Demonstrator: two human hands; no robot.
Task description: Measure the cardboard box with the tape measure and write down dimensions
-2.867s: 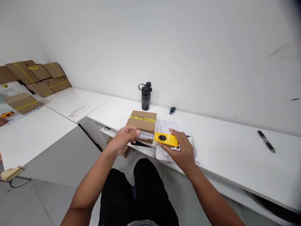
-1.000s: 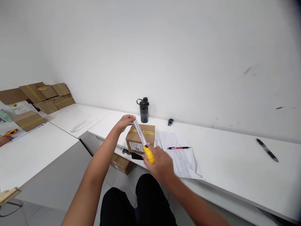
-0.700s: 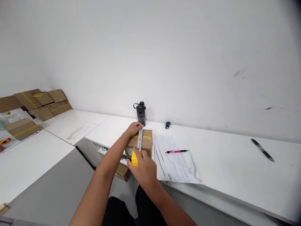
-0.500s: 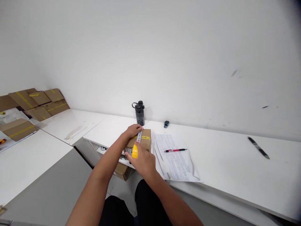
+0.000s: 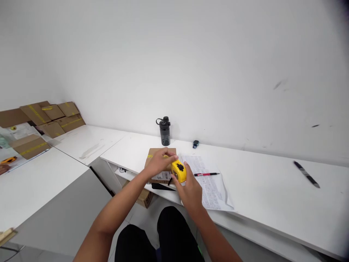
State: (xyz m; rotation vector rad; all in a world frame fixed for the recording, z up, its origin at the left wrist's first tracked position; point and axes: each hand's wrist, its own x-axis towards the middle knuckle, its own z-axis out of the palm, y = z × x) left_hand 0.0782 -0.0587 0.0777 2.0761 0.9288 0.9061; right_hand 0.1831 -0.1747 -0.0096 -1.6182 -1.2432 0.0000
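Note:
A yellow tape measure (image 5: 178,171) with a black mark on its side is gripped in my right hand (image 5: 191,189), raised over the front right of a small cardboard box (image 5: 154,150). My left hand (image 5: 160,161) reaches across the box, its thumb and fingers closed at the upper left edge of the tape measure. No pulled-out blade shows between the hands. The box lies at the front edge of the white table, with yellow tape on top and a printed label (image 5: 164,176) on its near side, partly hidden by my hands.
Written sheets (image 5: 212,194) with a red-and-black pen (image 5: 205,174) lie right of the box. Behind stand a dark bottle (image 5: 165,133) and a wristwatch (image 5: 195,144). A black-grey pen (image 5: 307,174) lies far right. Cardboard boxes (image 5: 71,123) and another person's hand (image 5: 3,169) are at left.
The tape blade that lay across the box top has gone back into its case. My right hand has lifted the tape measure up and right; my left hand has come to it.

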